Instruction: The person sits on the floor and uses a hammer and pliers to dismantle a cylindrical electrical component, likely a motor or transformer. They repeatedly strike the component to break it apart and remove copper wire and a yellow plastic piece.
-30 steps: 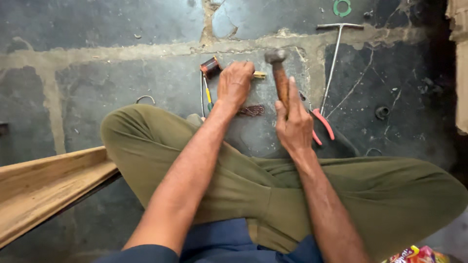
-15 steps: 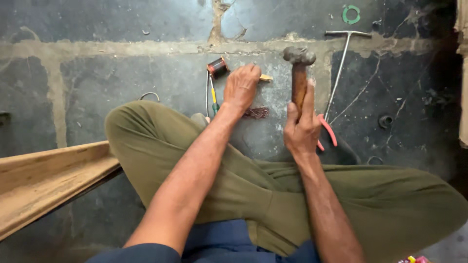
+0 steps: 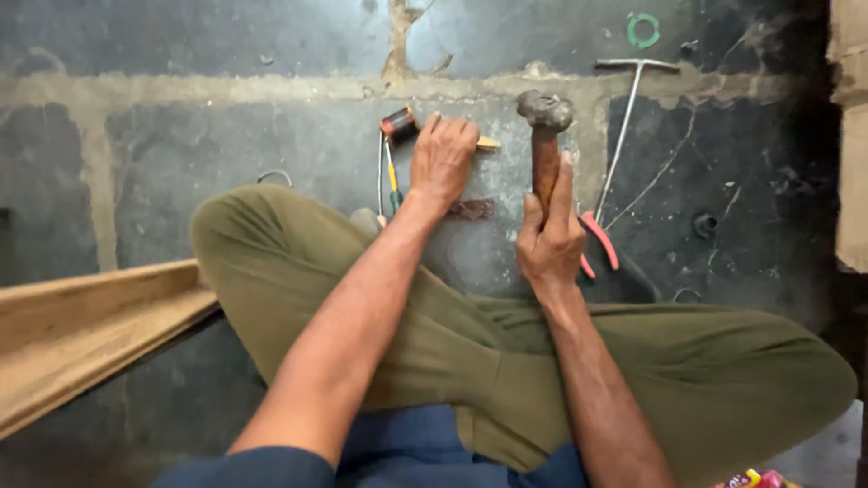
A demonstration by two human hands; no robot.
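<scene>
I sit cross-legged on a dark stone floor in olive trousers. My right hand [image 3: 550,237] grips the wooden handle of a hammer [image 3: 543,136], whose metal head is raised above the floor. My left hand [image 3: 442,158] rests fingers-down on a small wooden piece [image 3: 488,143] lying on the floor, just left of the hammer head. A dark spool [image 3: 399,124] lies by that hand's upper left. A small rusty brown piece [image 3: 471,209] lies on the floor between the two hands.
Red-handled pliers [image 3: 599,242] lie right of my right hand. A T-shaped metal rod [image 3: 622,136] and a green ring [image 3: 643,30] lie further right. A yellow-and-green tool [image 3: 392,181] lies beside my left wrist. Wooden boards [image 3: 81,321] rest at the left.
My right hand has lifted the hammer from a tilted position to upright, with its head raised higher. My left hand has stayed on the wooden piece.
</scene>
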